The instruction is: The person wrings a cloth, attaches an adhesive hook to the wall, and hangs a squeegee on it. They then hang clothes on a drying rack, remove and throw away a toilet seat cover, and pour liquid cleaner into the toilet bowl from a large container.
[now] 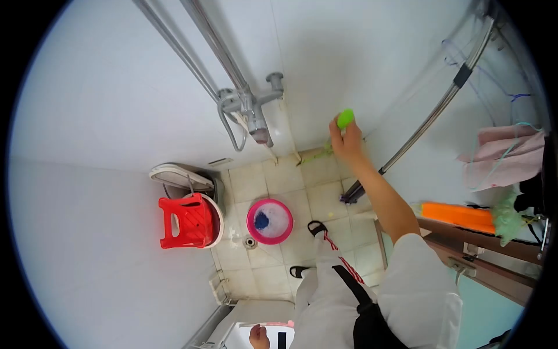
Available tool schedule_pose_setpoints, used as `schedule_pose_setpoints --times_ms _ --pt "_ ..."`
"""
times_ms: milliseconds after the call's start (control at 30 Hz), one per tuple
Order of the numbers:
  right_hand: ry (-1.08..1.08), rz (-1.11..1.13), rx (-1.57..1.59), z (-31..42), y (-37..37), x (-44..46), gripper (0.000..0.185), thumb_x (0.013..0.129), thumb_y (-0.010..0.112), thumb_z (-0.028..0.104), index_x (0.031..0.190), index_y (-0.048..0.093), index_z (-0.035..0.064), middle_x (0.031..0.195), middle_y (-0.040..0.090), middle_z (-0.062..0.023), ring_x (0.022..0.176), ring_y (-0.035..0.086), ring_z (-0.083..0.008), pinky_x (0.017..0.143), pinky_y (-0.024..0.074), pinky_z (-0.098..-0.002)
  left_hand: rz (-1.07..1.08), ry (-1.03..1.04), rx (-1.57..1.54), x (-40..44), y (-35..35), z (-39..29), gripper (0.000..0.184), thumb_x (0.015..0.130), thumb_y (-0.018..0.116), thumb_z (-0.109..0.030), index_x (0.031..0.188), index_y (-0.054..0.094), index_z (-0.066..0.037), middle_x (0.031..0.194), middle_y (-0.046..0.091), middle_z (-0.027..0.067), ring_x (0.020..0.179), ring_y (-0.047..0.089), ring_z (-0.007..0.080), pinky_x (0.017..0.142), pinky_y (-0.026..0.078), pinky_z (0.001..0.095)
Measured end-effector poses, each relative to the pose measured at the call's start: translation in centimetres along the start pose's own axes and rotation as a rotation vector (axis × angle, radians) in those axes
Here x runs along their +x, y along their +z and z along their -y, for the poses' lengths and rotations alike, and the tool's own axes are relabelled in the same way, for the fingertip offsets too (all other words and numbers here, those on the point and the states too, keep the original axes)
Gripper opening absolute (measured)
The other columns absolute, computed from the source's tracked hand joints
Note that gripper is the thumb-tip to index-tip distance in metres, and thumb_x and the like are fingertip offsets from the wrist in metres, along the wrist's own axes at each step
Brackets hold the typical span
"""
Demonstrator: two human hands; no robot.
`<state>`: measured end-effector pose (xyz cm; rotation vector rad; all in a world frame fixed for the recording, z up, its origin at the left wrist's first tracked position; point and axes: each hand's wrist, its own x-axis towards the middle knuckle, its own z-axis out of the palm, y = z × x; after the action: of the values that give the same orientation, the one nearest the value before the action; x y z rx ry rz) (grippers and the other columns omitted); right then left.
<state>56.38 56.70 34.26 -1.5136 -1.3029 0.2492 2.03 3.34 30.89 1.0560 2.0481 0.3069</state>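
Observation:
My right hand (347,139) is stretched out to the wall and closed around a bright green rounded object (346,118), perhaps a brush handle; its kind is not clear. A thin yellow-green strip (315,156) shows behind that hand, low by the wall; whether it joins the green object I cannot tell. Down at the bottom edge, my left hand (259,336) is curled shut over a white basin (238,334), with nothing visible in it. On the tiled floor stands a pink tub (250,220) of sudsy water (278,218) with a dark blue cloth-like thing (261,220) inside.
A chrome shower mixer (250,107) juts from the wall. A red plastic stool (189,224) rests on a bucket (217,232) at left. A floor drain (250,242) lies beside the tub. A metal pole (430,116) leans at right, near hanging pink cloth (503,154).

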Motion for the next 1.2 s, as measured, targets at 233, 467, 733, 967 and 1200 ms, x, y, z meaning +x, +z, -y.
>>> schedule_pose_setpoints --times_ms 233,467,733,967,1200 --pt "-0.305 0.273 0.837 28.9 -2.4 0.4 0.02 0.095 0.056 0.022 0.096 0.049 0.0025 0.072 0.057 -0.0019 0.058 0.051 -0.008 0.052 0.0436 -0.0263 -0.197 0.309 -0.212 5.0 -0.1 -13.1 0.03 0.083 0.068 -0.015 0.108 0.062 0.0 0.094 0.068 0.0136 0.083 0.065 0.0236 0.074 0.051 0.0331" --pt "-0.479 0.548 0.973 54.4 2.9 -8.0 0.016 0.097 0.053 0.014 0.101 0.045 0.0002 0.069 0.055 -0.0057 0.053 0.051 -0.0098 0.047 0.0426 -0.0245 -0.394 0.609 -0.39 5.2 -11.1 -21.9 0.048 0.082 0.07 -0.016 0.124 0.054 0.0 0.114 0.061 0.0183 0.104 0.061 0.0293 0.089 0.048 0.036" --pt "-0.8 0.577 1.194 77.7 11.3 -27.8 0.027 0.093 0.056 0.024 0.099 0.054 -0.0032 0.075 0.058 -0.0081 0.066 0.052 -0.0119 0.058 0.0412 -0.0292 -0.537 0.521 -0.622 5.3 -21.9 -4.3 0.054 0.088 0.067 -0.015 0.136 0.044 -0.004 0.128 0.055 0.012 0.121 0.05 0.0234 0.101 0.04 0.0389" --pt "-0.772 1.012 1.095 91.9 10.6 -40.2 0.031 0.093 0.057 0.029 0.095 0.056 -0.0019 0.069 0.061 -0.0105 0.058 0.055 -0.0185 0.058 0.0452 -0.0353 -0.409 0.466 -1.182 5.8 -31.4 10.3 0.008 0.086 0.059 -0.014 0.088 0.059 -0.007 0.081 0.055 0.0 0.082 0.05 0.0136 0.078 0.041 0.0328" --pt "-0.589 1.052 1.526 100.8 20.8 -49.8 0.022 0.095 0.059 0.023 0.098 0.054 0.0014 0.068 0.055 0.0009 0.056 0.044 -0.0062 0.051 0.039 -0.0244 -0.798 0.454 -0.956 8.4 -37.4 16.7 0.026 0.094 0.058 -0.019 0.115 0.053 -0.005 0.102 0.059 0.0027 0.094 0.053 0.0127 0.085 0.044 0.0291"
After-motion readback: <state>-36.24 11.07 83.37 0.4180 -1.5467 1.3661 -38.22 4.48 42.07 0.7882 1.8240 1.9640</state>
